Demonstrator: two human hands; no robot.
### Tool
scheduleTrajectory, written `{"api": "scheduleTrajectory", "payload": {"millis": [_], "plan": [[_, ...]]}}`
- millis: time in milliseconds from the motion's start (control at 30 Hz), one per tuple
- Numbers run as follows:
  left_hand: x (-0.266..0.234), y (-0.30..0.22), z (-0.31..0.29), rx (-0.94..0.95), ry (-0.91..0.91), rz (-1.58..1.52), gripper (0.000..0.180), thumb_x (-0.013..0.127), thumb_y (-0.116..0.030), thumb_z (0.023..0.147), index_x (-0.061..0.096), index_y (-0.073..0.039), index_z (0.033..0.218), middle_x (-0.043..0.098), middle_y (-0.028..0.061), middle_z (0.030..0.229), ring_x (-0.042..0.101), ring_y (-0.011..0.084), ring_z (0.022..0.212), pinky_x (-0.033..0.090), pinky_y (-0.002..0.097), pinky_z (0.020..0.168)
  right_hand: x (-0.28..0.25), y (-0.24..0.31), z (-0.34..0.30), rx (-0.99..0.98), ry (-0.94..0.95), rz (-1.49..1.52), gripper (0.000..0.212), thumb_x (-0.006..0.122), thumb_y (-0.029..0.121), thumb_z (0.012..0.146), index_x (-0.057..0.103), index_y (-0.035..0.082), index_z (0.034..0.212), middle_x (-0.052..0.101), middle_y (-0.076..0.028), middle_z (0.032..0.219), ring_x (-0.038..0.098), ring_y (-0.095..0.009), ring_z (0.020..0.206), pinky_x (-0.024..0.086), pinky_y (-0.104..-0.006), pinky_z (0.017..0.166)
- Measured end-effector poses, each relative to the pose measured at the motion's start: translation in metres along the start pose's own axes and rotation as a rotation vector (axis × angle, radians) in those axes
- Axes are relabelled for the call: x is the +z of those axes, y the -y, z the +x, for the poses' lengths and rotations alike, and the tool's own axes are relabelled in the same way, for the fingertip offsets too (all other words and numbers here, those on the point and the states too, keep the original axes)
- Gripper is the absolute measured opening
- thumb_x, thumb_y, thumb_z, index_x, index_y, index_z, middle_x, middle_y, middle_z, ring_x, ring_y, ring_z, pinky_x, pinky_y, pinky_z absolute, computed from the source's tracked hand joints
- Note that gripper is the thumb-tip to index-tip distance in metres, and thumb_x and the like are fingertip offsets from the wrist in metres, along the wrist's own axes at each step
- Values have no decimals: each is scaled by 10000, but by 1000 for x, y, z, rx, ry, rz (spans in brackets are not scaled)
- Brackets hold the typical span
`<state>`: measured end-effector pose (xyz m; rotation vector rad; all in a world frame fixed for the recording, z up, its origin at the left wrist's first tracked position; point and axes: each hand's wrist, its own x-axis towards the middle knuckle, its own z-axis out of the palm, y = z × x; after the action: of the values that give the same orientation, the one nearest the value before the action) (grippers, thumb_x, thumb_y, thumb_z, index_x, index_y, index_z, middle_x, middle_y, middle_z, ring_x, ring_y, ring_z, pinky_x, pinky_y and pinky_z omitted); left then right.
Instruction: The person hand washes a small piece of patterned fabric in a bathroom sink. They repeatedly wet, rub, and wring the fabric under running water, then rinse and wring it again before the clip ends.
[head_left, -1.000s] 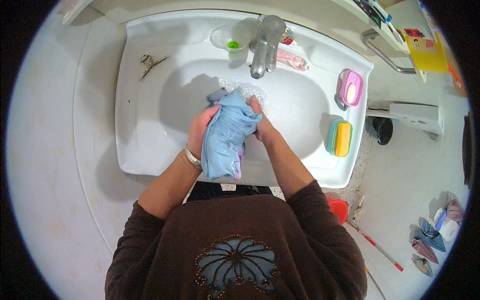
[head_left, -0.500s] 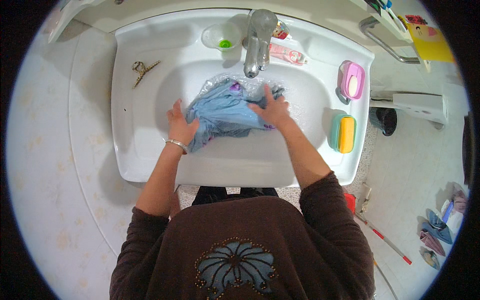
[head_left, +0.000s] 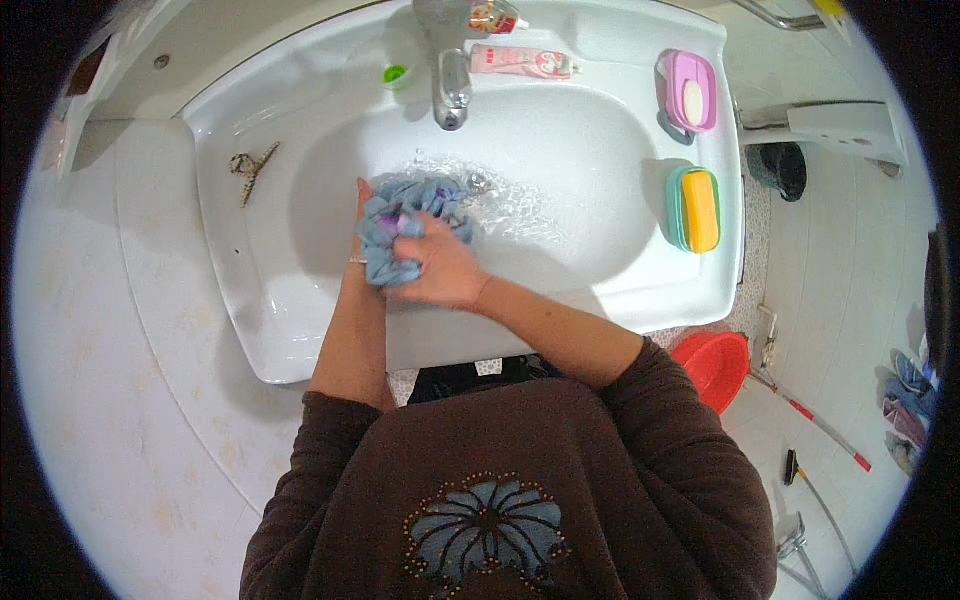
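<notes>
A wet light-blue cloth with purple patches is bunched up over the left part of the white sink. My right hand, slightly blurred, presses into the bundle from the right with its fingers curled round it. On the other side my left hand holds the cloth; a fingertip shows, and the rest is hidden behind the fabric. Rippling water lies in the basin beside the cloth. Above it stands the chrome faucet.
On the right rim sit a pink soap dish with white soap and a teal dish with a yellow bar. A pink tube lies behind the faucet, a hair claw on the left rim. A red basin is below right.
The cloth was spread across the basin and is now gathered up into a bundle on the left. My right hand has moved left onto it. The view has shifted.
</notes>
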<state>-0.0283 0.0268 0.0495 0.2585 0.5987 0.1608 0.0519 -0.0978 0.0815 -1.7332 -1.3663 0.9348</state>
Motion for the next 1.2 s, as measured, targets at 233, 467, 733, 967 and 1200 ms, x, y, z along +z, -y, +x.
{"api": "scheduleTrajectory", "payload": {"millis": [233, 467, 733, 967, 1200], "plan": [[-59, 52, 10, 16, -107, -638, 505, 376, -423, 955, 492, -23, 1241, 559, 139, 1210, 553, 293, 1087, 427, 406, 965, 7, -12, 23, 400, -280, -77, 313, 556, 440, 781, 689, 168, 863, 605, -170, 956, 575, -315, 879, 484, -437, 765], [18, 57, -16, 231, -539, 481, 357, 478, -229, 887, 524, -58, 1196, 556, 100, 1179, 552, 237, 1069, 425, 352, 937, -68, -75, 27, 364, -313, -275, 345, 677, 348, 706, 636, 108, 951, 569, -178, 1013, 551, -372, 930, 470, -416, 831], [23, 42, -43, 118, -527, 824, 417, 583, -308, 840, 511, -118, 1204, 478, 91, 1255, 510, 303, 1089, 407, 467, 949, -49, -107, 35, 679, -66, -169, 966, 645, 626, 685, 314, 48, 1384, 423, -338, 1279, 409, -495, 1195, 351, -439, 1019], [-6, 9, -3, 70, -444, 37, 647, 395, -574, 906, 443, -67, 1304, 500, 103, 1288, 492, 254, 1155, 391, 402, 991, -8, -3, 32, 142, -10, 230, 445, 667, 257, 708, 569, 75, 1102, 603, -223, 1058, 591, -359, 963, 473, -401, 857], [-21, 32, 8, 186, -122, 66, 644, 433, -573, 892, 478, -52, 1269, 520, 107, 1256, 512, 234, 1120, 402, 374, 970, -11, 14, 29, 317, -110, 10, 393, 616, 357, 763, 569, 96, 1054, 622, -179, 948, 590, -355, 920, 473, -454, 791]]}}
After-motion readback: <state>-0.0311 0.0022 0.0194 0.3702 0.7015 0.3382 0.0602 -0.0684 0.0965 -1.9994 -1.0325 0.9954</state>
